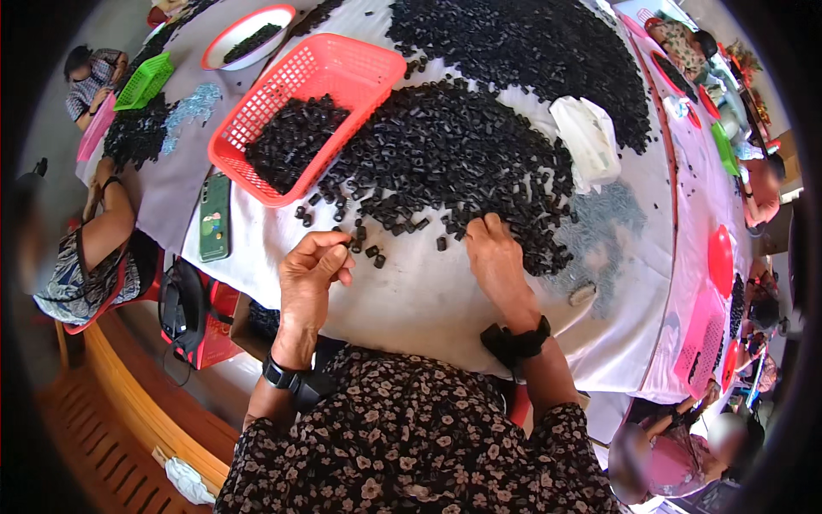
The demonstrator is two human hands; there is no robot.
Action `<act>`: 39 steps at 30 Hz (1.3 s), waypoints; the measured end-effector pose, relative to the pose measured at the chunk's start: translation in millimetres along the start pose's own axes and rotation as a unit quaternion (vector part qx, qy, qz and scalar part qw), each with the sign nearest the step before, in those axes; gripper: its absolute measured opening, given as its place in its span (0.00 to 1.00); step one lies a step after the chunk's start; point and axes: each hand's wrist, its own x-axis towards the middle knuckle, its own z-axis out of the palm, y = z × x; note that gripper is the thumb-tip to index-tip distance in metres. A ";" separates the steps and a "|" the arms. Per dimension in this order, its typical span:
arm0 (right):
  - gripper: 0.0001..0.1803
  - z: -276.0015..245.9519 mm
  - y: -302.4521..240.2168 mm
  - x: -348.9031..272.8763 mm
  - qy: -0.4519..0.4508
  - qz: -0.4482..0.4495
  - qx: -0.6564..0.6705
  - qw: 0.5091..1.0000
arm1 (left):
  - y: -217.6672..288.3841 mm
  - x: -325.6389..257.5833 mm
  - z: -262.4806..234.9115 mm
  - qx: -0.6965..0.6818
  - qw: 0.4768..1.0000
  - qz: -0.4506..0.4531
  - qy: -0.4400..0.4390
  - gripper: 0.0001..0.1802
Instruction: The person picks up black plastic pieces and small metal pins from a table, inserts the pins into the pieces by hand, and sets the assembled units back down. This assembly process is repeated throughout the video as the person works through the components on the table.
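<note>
A large heap of small black plastic pieces point(445, 150), hollow and ring-like, spreads over the pale cloth in front of me. My left hand point(315, 270) is closed in a pinch at the heap's near left edge, with a small black plastic piece showing at the thumb tip. Several loose pieces lie just beyond those fingers. At the heap's near edge, my right hand point(495, 261) points downward with its fingers curled together; what they hold, if anything, is hidden. A red plastic basket point(377, 64), partly filled with black pieces, stands beyond my left hand.
Left of the basket lies a green phone point(215, 218). Small clear pieces point(599, 236) are scattered right of the heap, near a white plastic bag point(586, 141). A red-rimmed white basin point(282, 17) stands at the far left. Other people sit around the table.
</note>
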 end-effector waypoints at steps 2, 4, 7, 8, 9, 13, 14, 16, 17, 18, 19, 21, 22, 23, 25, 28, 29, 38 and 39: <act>0.05 3.9 -1.7 0.7 -0.001 -0.012 -0.001 1.000 | 9.7 2.0 -11.4 0.015 0.998 0.046 0.033 0.08; 0.05 5.3 -2.8 -1.5 0.001 -0.023 0.021 1.000 | 19.4 9.2 -26.8 0.031 0.995 0.081 0.056 0.08; 0.07 1.6 -9.1 -5.6 0.025 0.007 0.089 0.996 | 35.5 30.9 -45.3 0.032 0.986 0.141 0.084 0.08; 0.08 1.8 -6.0 -10.0 0.023 0.033 0.154 0.987 | 46.1 37.8 -47.6 0.049 0.983 0.155 0.085 0.08; 0.08 2.2 -4.8 -12.2 0.030 0.031 0.159 0.986 | 57.2 45.9 -49.5 0.065 0.980 0.168 0.086 0.09; 0.07 1.8 -10.8 -14.3 0.002 0.093 0.260 0.961 | 88.6 81.9 -58.1 0.086 0.969 0.193 0.125 0.12; 0.07 1.7 -12.7 -13.8 0.039 0.085 0.273 0.957 | 91.1 95.4 -60.8 0.086 0.968 0.198 0.129 0.12; 0.11 1.1 -11.7 -14.2 0.073 0.099 0.301 0.946 | 93.6 116.5 -63.5 0.183 0.928 0.300 0.124 0.14; 0.11 1.3 -8.4 -15.9 0.074 0.094 0.303 0.945 | 95.1 114.4 -63.3 0.184 0.926 0.304 0.127 0.14; 0.10 2.5 -5.4 -17.9 0.080 0.101 0.304 0.944 | 94.4 108.0 -62.2 0.311 0.866 0.352 0.174 0.15; 0.09 3.7 -1.7 -19.4 0.089 0.113 0.299 0.943 | 91.8 104.2 -56.7 0.428 0.787 0.392 0.210 0.16; 0.08 5.9 -2.3 -20.6 0.100 0.125 0.312 0.936 | 83.9 70.6 -44.1 0.413 0.825 0.342 0.178 0.12; 0.08 5.4 -3.2 -21.4 0.098 0.147 0.340 0.924 | 76.0 52.7 -35.9 0.429 0.834 0.316 0.145 0.08; 0.08 5.5 -4.0 -22.6 0.095 0.170 0.368 0.909 | 62.9 35.9 -26.3 0.407 0.861 0.291 0.097 0.06; 0.07 6.5 -2.7 -24.9 0.093 0.158 0.383 0.905 | 31.0 22.5 -18.5 0.451 0.851 0.265 0.041 0.06; 0.06 -4.9 -10.3 -19.5 0.094 0.134 0.399 0.902 | 3.1 35.6 -27.4 0.577 0.742 0.338 -0.050 0.12; 0.06 -8.6 -13.8 -16.6 0.095 0.120 0.402 0.903 | 0.9 41.3 -29.1 0.595 0.717 0.353 -0.082 0.13; 0.06 -8.4 -32.5 -16.7 0.107 0.116 0.448 0.880 | -9.3 52.2 -33.3 0.644 0.689 0.314 -0.114 0.12; 0.06 -9.1 -35.8 -14.8 0.106 0.114 0.448 0.881 | -9.8 52.1 -33.1 0.643 0.689 0.314 -0.112 0.12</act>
